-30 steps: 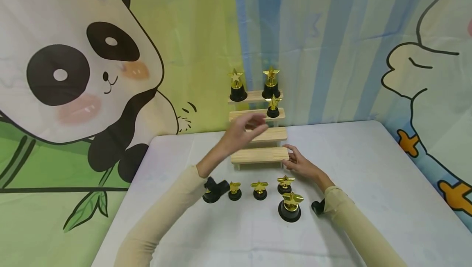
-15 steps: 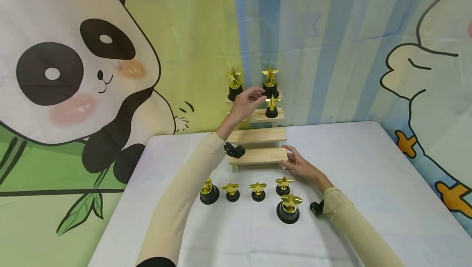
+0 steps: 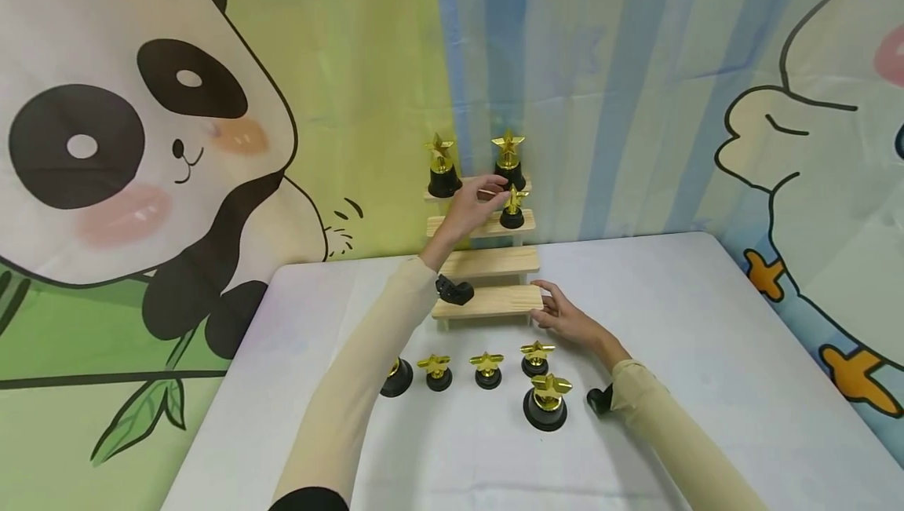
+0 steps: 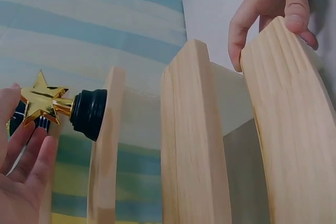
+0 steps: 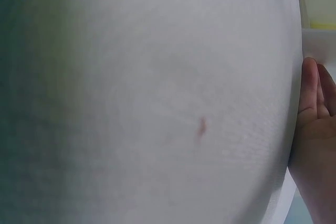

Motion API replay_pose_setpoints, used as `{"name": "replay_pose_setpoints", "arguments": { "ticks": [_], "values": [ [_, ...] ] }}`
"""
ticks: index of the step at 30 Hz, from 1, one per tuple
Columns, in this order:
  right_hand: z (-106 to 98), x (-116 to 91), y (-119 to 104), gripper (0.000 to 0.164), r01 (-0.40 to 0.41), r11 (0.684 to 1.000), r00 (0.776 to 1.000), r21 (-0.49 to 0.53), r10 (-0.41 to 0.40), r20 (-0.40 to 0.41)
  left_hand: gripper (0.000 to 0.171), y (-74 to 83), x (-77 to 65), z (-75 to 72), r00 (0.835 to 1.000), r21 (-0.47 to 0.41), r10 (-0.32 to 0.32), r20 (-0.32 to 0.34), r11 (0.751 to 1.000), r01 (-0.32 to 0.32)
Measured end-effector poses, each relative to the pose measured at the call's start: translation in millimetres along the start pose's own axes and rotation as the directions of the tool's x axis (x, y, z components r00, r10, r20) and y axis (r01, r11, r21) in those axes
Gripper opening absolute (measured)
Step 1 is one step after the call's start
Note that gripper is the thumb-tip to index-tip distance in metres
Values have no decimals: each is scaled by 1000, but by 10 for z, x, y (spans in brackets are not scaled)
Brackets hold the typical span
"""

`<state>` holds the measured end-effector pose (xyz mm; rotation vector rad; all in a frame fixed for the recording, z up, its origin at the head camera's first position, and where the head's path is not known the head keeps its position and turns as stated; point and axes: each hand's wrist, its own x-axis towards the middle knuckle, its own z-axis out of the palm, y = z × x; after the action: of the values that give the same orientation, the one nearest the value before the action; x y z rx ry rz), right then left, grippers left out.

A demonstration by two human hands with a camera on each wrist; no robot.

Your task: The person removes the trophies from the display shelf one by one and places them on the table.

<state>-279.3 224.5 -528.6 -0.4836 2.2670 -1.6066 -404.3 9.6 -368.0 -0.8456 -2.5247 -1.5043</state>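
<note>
My left hand [image 3: 472, 206] is at the small gold star trophy [image 3: 512, 217] on the second-highest step of a wooden stepped display stand [image 3: 490, 262]. In the left wrist view, thumb and fingers close round the gold star [image 4: 41, 98], while the black base [image 4: 89, 113] stays on its step. My right hand [image 3: 568, 319] grips the right end of the lowest step; its thumb and fingers lie round that wooden corner [image 4: 283, 45]. Two larger star trophies, a left one [image 3: 442, 177] and a right one [image 3: 509, 169], stand on the top step.
On the white table [image 3: 671, 323], several trophies stand before the stand: small ones [image 3: 487, 372] in a row, a larger one [image 3: 546, 405] at front right, and another [image 3: 399, 380] partly behind the left sleeve. A printed cloth backdrop [image 3: 381, 103] hangs close behind.
My left hand has risen from the middle steps to the small trophy, closing in slightly over the last half second. The right hand keeps its place on the stand. The view has shifted a little.
</note>
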Motion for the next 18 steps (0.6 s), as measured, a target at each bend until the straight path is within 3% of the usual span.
{"name": "replay_pose_setpoints", "arguments": {
  "ticks": [8, 18],
  "values": [
    [4, 16, 6, 65, 7, 1000, 1000, 6, -7, -10, 34, -21, 59, 53, 999, 8, 29, -19, 1000, -29],
    [-3, -3, 25, 65, 13, 1000, 1000, 11, -13, -6, 29, -65, 86, 151, 1000, 35, 20, -16, 999, -20]
  ]
}}
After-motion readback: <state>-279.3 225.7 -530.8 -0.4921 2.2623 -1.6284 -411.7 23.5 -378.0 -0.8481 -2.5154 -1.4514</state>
